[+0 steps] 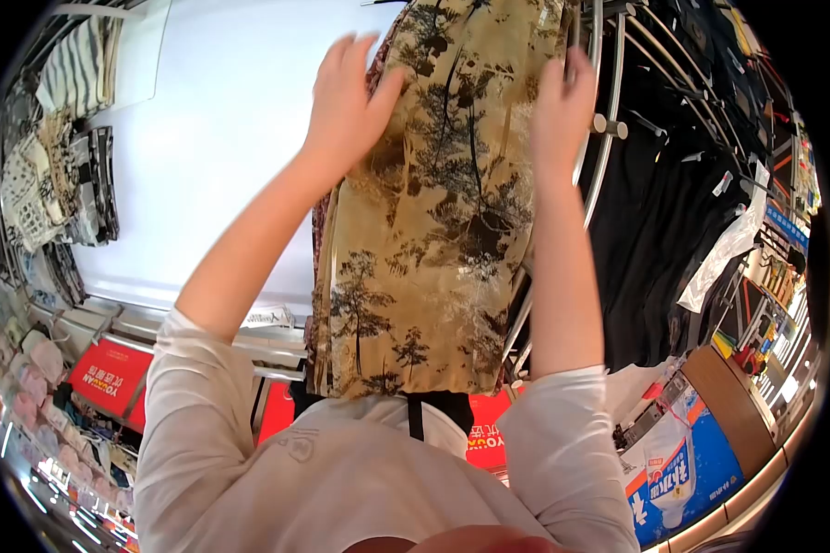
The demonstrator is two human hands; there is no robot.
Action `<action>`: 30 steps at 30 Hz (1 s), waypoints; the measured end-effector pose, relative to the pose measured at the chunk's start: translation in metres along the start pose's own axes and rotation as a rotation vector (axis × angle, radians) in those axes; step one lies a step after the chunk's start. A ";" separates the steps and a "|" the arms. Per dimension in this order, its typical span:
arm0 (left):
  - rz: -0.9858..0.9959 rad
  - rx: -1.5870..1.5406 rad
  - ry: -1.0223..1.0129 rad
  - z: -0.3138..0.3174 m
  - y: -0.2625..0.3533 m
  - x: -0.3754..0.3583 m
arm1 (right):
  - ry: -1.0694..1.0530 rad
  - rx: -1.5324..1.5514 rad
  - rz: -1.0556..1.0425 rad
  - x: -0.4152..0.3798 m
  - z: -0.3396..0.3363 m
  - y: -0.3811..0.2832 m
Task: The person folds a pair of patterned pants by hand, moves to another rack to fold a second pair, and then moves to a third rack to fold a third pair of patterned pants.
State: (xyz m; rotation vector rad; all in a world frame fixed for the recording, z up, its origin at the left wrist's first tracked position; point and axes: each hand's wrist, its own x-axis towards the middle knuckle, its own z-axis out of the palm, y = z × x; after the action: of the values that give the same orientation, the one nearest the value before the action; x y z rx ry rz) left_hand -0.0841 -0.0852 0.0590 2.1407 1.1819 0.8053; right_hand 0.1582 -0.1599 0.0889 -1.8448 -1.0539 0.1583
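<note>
A tan garment printed with black trees point(424, 212) hangs lengthwise in front of me, its lower end near my waist. It looks like trousers, though the top runs out of view. My left hand point(349, 101) is at its upper left edge, fingers stretched and thumb apart over the cloth. At the opposite edge, my right hand point(561, 115) is raised beside the cloth, slightly blurred, with a gap between thumb and fingers. Neither hand visibly grips the fabric. Darker reddish patterned cloth point(319, 240) shows behind the tan garment's left side.
Metal rails point(603, 138) run along the right, beside hanging black garments point(650, 240). A white panel point(203, 120) stands at left, with folded patterned clothes point(41, 175) beyond it. Red signs point(111, 376) line the lower edge. A blue printed box point(692, 470) is at lower right.
</note>
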 end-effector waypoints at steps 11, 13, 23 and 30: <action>-0.424 0.248 -0.174 -0.135 0.094 -0.314 | -0.784 0.186 -0.122 -0.292 -0.073 -0.128; -0.446 0.326 -0.155 -0.152 0.120 -0.346 | -1.031 0.388 -0.160 -0.313 -0.090 -0.157; -0.701 0.325 0.122 -0.210 0.193 -0.486 | -1.314 0.320 -0.445 -0.348 -0.115 -0.219; -0.830 0.034 -0.549 -0.239 0.152 -0.591 | -1.494 0.216 -0.560 -0.428 -0.086 -0.287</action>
State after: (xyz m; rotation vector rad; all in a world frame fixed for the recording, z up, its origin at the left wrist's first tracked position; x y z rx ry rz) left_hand -0.4311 -0.6261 0.1885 1.4951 1.5603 -0.1597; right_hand -0.2313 -0.4805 0.2231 -0.9447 -2.3385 1.3678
